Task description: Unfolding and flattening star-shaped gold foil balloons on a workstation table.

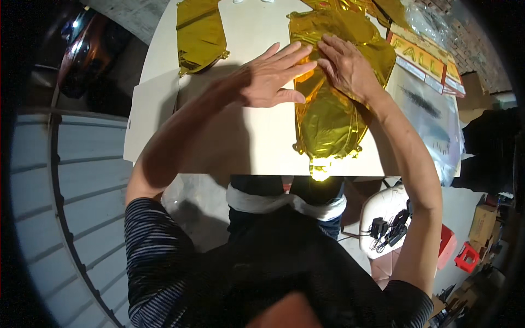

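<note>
A shiny gold foil balloon [331, 123], flat and creased, lies on the pale table with its lower tab hanging over the near edge. My left hand [276, 76] is spread, palm down, and its fingertips reach the balloon's left edge. On the upper middle of the foil rests my right hand [350, 68], fingers lying on it side by side and slightly bent. Both hands are open, and part of the foil is hidden beneath them. Another flat gold foil balloon [201, 38] lies at the far left of the table.
More gold foil [350, 8] lies at the far edge. To the right are a printed orange and yellow package [418, 57] and clear plastic sleeves [432, 117]. Below the table's right side, a stool [377, 218] bears black power adapters [388, 229]. A red crate [467, 257] stands on the floor.
</note>
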The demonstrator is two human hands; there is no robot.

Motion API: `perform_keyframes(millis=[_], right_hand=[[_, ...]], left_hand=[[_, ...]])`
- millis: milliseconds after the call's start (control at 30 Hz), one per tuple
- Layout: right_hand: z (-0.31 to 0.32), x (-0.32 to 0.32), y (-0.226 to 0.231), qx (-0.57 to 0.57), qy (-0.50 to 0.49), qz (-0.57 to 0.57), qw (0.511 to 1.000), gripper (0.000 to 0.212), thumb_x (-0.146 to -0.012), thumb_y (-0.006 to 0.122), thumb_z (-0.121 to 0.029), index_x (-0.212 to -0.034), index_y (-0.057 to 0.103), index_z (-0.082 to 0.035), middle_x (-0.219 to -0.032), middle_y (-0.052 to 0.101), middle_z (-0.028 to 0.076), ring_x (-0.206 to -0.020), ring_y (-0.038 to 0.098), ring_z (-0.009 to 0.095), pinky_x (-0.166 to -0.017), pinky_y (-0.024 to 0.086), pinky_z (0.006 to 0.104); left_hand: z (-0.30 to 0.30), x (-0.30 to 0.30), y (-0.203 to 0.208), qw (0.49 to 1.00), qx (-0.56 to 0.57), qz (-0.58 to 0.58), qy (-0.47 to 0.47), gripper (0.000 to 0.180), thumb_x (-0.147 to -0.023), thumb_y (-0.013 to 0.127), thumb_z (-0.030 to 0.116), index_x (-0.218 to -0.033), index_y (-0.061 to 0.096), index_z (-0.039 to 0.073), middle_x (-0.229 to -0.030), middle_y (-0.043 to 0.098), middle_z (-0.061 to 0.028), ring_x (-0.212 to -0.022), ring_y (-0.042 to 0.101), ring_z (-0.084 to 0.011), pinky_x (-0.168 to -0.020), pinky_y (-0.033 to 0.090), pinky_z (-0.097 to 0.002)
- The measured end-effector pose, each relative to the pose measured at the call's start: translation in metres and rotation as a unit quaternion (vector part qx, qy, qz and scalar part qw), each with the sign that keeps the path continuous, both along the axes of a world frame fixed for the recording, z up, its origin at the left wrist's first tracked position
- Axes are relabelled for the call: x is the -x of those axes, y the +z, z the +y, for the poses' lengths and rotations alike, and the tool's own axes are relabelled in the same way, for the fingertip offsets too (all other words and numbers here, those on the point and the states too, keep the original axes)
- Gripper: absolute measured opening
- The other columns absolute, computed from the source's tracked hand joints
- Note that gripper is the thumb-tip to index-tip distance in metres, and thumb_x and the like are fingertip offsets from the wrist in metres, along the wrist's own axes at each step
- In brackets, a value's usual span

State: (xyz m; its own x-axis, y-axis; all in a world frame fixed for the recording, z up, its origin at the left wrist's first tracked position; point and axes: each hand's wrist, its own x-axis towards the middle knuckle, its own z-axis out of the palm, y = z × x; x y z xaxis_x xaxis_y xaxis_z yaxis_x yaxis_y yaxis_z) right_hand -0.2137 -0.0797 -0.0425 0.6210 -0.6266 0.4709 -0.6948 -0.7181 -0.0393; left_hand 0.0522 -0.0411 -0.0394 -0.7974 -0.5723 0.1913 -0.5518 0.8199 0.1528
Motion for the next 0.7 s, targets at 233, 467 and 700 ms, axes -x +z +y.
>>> perform_keyframes(millis=[233, 467, 700], right_hand=[[-0.002, 0.003, -0.006, -0.006, -0.007, 0.009, 1.000, 0.041, -0.100, 0.061, -0.026, -0.131, 0.062, 0.001, -0.139, 0.059, 0.019, -0.128, 0.056, 0.039, -0.108, 0.046, 0.0440], [-0.002, 0.003, -0.004, 0.010, 0.005, 0.031, 0.999, 0.041, -0.101, 0.059, -0.028, -0.132, 0.062, 0.000, -0.141, 0.058, 0.019, -0.129, 0.055, 0.038, -0.110, 0.045, 0.0438], [-0.002, 0.002, -0.006, 0.012, -0.015, 0.041, 0.999, 0.042, -0.102, 0.058, -0.029, -0.133, 0.061, -0.001, -0.141, 0.059, 0.017, -0.129, 0.055, 0.036, -0.110, 0.045, 0.0433]], left_hand=[[0.058, -0.013, 0.010, 0.996, -0.016, -0.002, -0.083, 0.075, -0.088, 0.072, 0.042, -0.150, 0.046, 0.009, -0.160, 0.039, -0.0141, -0.151, 0.031, -0.0330, -0.123, 0.022, -0.0567], [0.081, -0.018, 0.019, 0.992, -0.075, -0.064, -0.080, 0.091, -0.076, 0.065, 0.062, -0.152, 0.046, 0.015, -0.164, 0.031, -0.0134, -0.153, 0.024, -0.0354, -0.123, 0.017, -0.0627], [0.085, -0.024, 0.017, 0.992, -0.053, -0.072, -0.093, 0.085, -0.083, 0.043, 0.075, -0.148, 0.051, 0.021, -0.162, 0.034, -0.0129, -0.151, 0.027, -0.0380, -0.123, 0.016, -0.0625]])
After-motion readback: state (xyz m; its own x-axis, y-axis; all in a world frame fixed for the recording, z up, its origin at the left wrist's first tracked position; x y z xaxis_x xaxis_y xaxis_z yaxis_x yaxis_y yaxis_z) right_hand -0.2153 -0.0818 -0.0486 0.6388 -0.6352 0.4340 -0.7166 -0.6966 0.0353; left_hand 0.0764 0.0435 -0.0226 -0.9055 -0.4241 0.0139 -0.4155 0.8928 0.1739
